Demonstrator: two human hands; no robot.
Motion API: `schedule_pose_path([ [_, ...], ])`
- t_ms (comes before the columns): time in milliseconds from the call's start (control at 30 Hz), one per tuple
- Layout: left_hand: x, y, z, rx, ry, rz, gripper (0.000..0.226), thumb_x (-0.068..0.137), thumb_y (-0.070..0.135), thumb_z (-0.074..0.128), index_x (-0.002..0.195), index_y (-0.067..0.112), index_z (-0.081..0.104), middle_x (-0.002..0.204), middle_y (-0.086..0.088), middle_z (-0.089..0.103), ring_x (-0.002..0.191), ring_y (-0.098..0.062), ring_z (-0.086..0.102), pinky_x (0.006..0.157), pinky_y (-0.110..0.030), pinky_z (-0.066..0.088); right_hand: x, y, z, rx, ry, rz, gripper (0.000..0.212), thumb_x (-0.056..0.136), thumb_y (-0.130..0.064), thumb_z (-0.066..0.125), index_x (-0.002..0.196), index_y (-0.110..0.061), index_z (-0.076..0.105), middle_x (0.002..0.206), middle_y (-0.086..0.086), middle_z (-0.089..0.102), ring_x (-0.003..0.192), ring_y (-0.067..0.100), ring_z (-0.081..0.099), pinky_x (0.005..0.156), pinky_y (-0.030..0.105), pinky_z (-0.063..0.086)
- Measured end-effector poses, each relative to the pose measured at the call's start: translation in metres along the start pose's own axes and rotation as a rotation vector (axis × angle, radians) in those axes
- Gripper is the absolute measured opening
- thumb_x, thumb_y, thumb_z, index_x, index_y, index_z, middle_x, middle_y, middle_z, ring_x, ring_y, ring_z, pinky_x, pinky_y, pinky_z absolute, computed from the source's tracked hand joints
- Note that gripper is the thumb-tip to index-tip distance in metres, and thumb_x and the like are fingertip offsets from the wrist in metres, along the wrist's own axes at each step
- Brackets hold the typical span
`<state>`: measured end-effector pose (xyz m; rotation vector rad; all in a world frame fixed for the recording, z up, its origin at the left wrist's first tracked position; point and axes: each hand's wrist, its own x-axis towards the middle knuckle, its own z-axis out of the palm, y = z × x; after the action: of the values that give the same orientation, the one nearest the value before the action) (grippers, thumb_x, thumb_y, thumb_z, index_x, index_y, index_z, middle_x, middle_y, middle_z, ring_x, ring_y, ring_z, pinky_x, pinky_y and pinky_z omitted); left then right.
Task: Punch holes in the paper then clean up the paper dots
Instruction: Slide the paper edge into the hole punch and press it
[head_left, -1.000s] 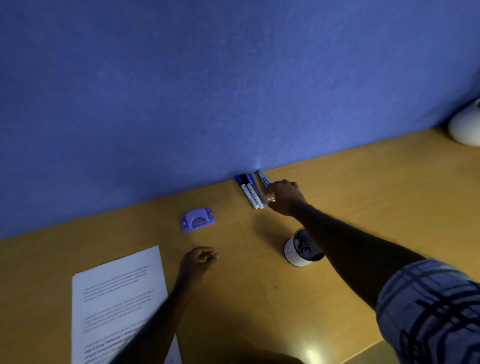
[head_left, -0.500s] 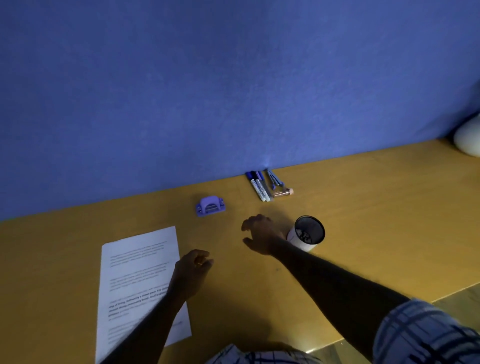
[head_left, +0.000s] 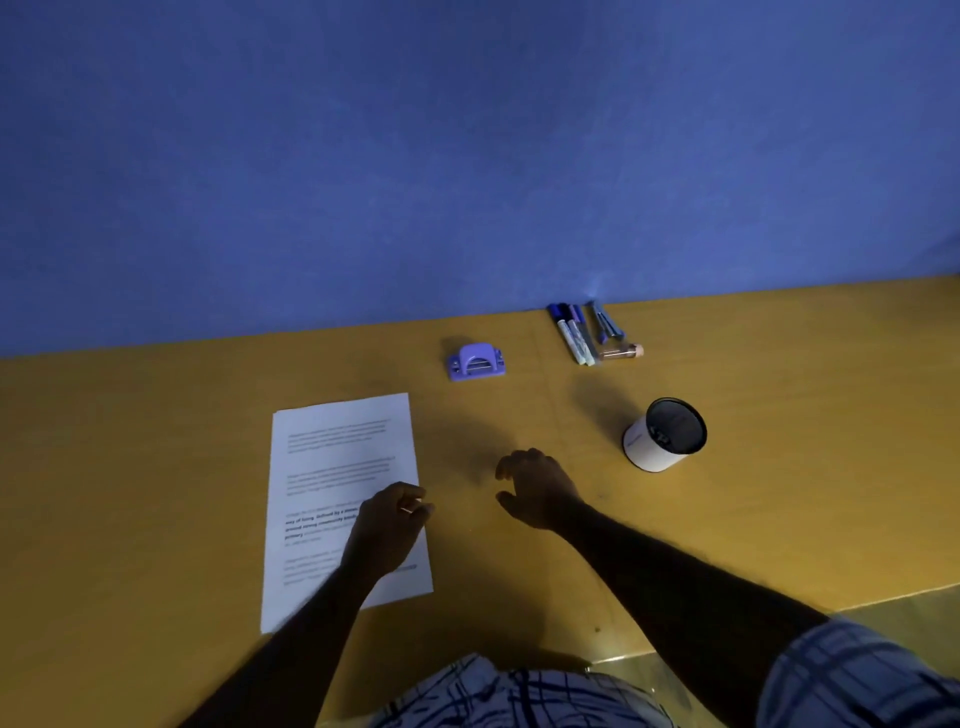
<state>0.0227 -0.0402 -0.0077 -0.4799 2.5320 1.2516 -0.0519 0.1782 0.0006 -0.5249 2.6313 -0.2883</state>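
Observation:
A printed white sheet of paper (head_left: 337, 467) lies flat on the yellow desk (head_left: 779, 493). My left hand (head_left: 387, 525) hovers over the sheet's right edge, fingers loosely curled, holding nothing. My right hand (head_left: 537, 486) is over bare desk just right of the paper, fingers spread and empty. A small purple hole punch (head_left: 475, 361) sits beyond the paper near the blue wall, apart from both hands.
A white cup with a dark mesh inside (head_left: 665, 434) stands to the right of my right hand. Several markers and pens (head_left: 587, 332) lie against the blue partition wall (head_left: 467, 156). The desk's near edge runs at lower right.
My right hand let go of the pens by the wall and drew back toward me, ending beside the paper. My left hand shifted over the sheet's right edge. The view tilted down.

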Motion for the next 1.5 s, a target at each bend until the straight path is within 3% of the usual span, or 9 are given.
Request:
schedule_pose_path([
  [200,0.001,-0.036,-0.034,0.073,0.229,-0.02,0.029,0.086,0.027,0.069,0.112,0.015,0.064,0.11,-0.005,0.067,0.096,-0.018,0.063,0.083,-0.031,0.051,0.012,-0.037,0.011,0.233,-0.016,0.098,0.038,0.087,-0.033,0.068,0.12,-0.017,0.06,0.124,0.002,0.063,0.11,0.018,0.059,0.092,0.035,0.053],
  [333,-0.003,-0.073,-0.065,0.261,0.317,-0.13,0.046,0.081,0.034,0.071,0.121,0.017,0.057,0.13,-0.013,0.054,0.118,-0.032,0.052,0.096,-0.047,0.045,0.025,-0.068,0.012,0.49,-0.13,0.229,0.05,0.082,-0.034,0.074,0.124,-0.013,0.057,0.125,0.003,0.06,0.103,0.017,0.058,0.079,0.027,0.049],
  [500,-0.002,-0.116,-0.088,0.469,0.265,0.002,0.067,0.083,0.049,0.065,0.141,0.021,0.044,0.153,-0.012,0.035,0.14,-0.033,0.032,0.107,-0.054,0.035,0.036,-0.102,0.019,0.722,-0.114,0.405,0.062,0.082,-0.028,0.074,0.135,-0.01,0.048,0.131,0.006,0.056,0.109,0.021,0.057,0.083,0.031,0.052],
  [800,0.0,-0.144,-0.093,0.565,0.099,0.083,0.068,0.087,0.048,0.061,0.145,0.018,0.041,0.158,-0.009,0.028,0.145,-0.03,0.025,0.109,-0.051,0.037,0.047,-0.132,0.03,1.024,0.008,0.665,0.069,0.076,-0.018,0.078,0.136,-0.011,0.045,0.131,0.01,0.056,0.112,0.028,0.058,0.087,0.036,0.054],
  [1000,-0.001,-0.14,-0.094,0.555,0.056,0.057,0.067,0.09,0.049,0.054,0.148,0.022,0.033,0.162,-0.004,0.016,0.148,-0.029,0.015,0.113,-0.051,0.03,0.054,-0.155,0.036,1.215,0.017,0.742,0.045,0.07,-0.012,0.077,0.11,-0.001,0.058,0.104,0.01,0.067,0.084,0.025,0.067,0.06,0.029,0.054],
  [1100,-0.002,-0.137,-0.095,0.56,0.045,0.038,0.067,0.091,0.05,0.052,0.149,0.026,0.029,0.163,-0.002,0.012,0.148,-0.027,0.012,0.113,-0.049,0.029,0.056,-0.16,0.032,1.307,-0.003,0.794,0.021,0.077,-0.007,0.072,0.096,0.0,0.065,0.093,0.016,0.069,0.079,0.03,0.068,0.068,0.035,0.059],
  [1167,-0.002,-0.136,-0.096,0.56,0.047,0.037,0.067,0.09,0.05,0.052,0.149,0.026,0.031,0.163,-0.002,0.012,0.148,-0.027,0.013,0.113,-0.049,0.031,0.059,-0.161,0.031,1.324,-0.015,0.812,0.02,0.079,-0.008,0.071,0.097,-0.001,0.065,0.095,0.015,0.068,0.089,0.034,0.067,0.083,0.044,0.057],
  [1400,-0.003,-0.136,-0.097,0.577,0.052,0.053,0.067,0.089,0.049,0.055,0.147,0.024,0.035,0.161,-0.005,0.017,0.147,-0.029,0.016,0.11,-0.052,0.035,0.073,-0.159,0.045,1.166,-0.033,0.843,0.047,0.066,-0.023,0.077,0.109,-0.005,0.065,0.107,0.012,0.068,0.087,0.031,0.068,0.079,0.042,0.06],
  [1500,-0.003,-0.136,-0.098,0.582,0.045,0.051,0.066,0.09,0.05,0.054,0.148,0.025,0.034,0.161,-0.004,0.016,0.147,-0.028,0.015,0.111,-0.051,0.033,0.07,-0.164,0.044,1.009,0.022,0.831,0.061,0.062,-0.034,0.075,0.116,-0.011,0.057,0.112,0.007,0.063,0.098,0.029,0.062,0.083,0.041,0.056],
])
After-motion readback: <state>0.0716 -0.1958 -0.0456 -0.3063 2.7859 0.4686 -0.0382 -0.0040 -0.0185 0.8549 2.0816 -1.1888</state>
